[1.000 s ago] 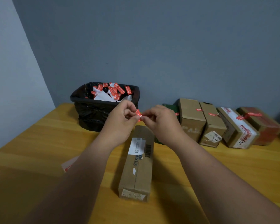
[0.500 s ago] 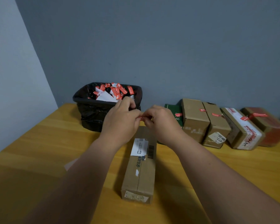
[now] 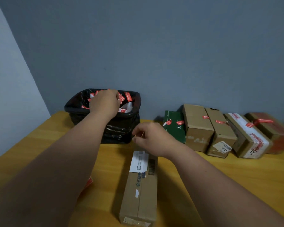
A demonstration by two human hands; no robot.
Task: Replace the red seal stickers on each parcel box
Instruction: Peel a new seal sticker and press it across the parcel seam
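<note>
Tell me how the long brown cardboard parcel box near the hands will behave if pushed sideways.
The long brown cardboard parcel box lies flat on the wooden table, so it probably slides rather than tips. Its straight edges suggest it is stiff. A push near one end would likely turn it.

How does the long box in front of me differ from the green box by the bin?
The long box is plain brown cardboard; the green box is dark green. The long box shows no red sticker on top, only a white label; the green box carries two red stickers. The long box lies apart, nearer the camera; the green box sits in the row by the wall.
</note>
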